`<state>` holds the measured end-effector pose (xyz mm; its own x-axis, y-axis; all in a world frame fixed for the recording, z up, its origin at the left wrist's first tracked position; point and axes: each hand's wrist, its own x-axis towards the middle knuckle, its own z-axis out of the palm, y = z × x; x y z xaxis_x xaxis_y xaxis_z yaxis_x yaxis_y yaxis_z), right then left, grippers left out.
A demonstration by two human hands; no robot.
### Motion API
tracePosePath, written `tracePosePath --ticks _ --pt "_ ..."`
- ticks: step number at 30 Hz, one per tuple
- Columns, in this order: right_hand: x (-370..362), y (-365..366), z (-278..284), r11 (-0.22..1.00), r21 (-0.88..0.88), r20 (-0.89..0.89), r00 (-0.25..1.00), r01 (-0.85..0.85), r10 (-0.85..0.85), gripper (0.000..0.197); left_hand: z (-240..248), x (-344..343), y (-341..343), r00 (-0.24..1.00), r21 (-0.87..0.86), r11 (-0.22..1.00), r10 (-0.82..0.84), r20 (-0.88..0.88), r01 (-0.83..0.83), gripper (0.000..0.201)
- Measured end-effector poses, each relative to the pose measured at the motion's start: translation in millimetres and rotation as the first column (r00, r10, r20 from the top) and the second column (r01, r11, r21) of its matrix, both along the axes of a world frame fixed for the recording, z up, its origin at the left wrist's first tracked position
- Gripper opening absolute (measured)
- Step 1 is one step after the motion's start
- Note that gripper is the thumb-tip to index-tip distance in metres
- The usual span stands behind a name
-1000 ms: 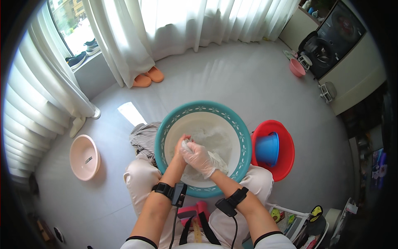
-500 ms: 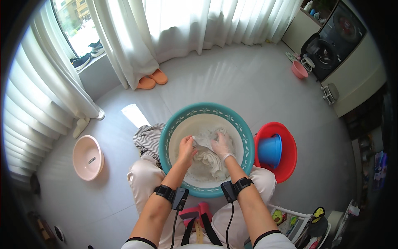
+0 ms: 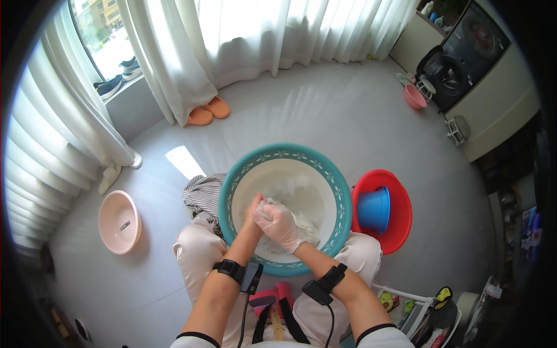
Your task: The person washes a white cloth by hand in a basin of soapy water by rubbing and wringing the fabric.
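Note:
A large basin (image 3: pixel 343 204) with a teal patterned rim and a white inside stands between my knees, with cloudy, sudsy water in it. My right hand (image 3: pixel 279 225), in a clear thin glove, is closed on a wet white cloth (image 3: pixel 308 229), pressing against my left hand. My left hand (image 3: pixel 253 207) is closed around the same cloth at the basin's left side; its fingers are mostly hidden behind the gloved hand. The rest of the cloth trails down to the right into the basin.
Right of the basin, a red tub (image 3: pixel 400 232) holds a blue bucket (image 3: pixel 374 210). Striped fabric (image 3: pixel 203 197) lies at its left, and a pale pink basin (image 3: pixel 120 222) stands farther left. Orange slippers (image 3: pixel 209 111) lie by the curtain. A white rack (image 3: pixel 418 310) stands at the lower right.
My right hand has moved left and toward me, bringing cloth against my left hand; before, the hands were apart with cloth stretched between them. More of the water now shows.

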<state>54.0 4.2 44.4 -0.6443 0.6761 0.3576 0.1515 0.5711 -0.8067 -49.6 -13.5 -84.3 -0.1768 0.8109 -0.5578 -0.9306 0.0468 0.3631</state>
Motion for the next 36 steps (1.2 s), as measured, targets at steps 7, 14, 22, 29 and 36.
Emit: tracePosePath --ticks 7,14,22,29,36 --pt "33 56 -53 0.944 0.176 0.414 0.848 0.280 -0.329 0.029 50 22 -14 0.872 0.190 0.877 -0.469 0.138 0.441 0.029" --pt "78 88 -27 0.418 -0.895 0.155 0.987 0.156 -0.038 0.040 88 20 -5 0.875 -0.297 0.944 -0.262 -0.406 0.145 0.017" --pt "97 90 32 0.163 -0.971 -0.138 0.967 -0.175 0.213 0.033 110 28 -11 -0.183 0.084 0.979 0.119 -0.976 0.187 0.040" --pt "95 78 31 0.265 -0.946 -0.131 0.969 -0.185 0.209 0.043 111 35 -10 0.256 0.062 0.954 -0.016 -0.966 0.292 0.017" --pt "95 78 40 0.593 -0.800 0.415 0.796 0.089 0.440 0.045 112 29 -5 0.848 0.171 0.967 -0.074 -0.524 0.190 0.008"
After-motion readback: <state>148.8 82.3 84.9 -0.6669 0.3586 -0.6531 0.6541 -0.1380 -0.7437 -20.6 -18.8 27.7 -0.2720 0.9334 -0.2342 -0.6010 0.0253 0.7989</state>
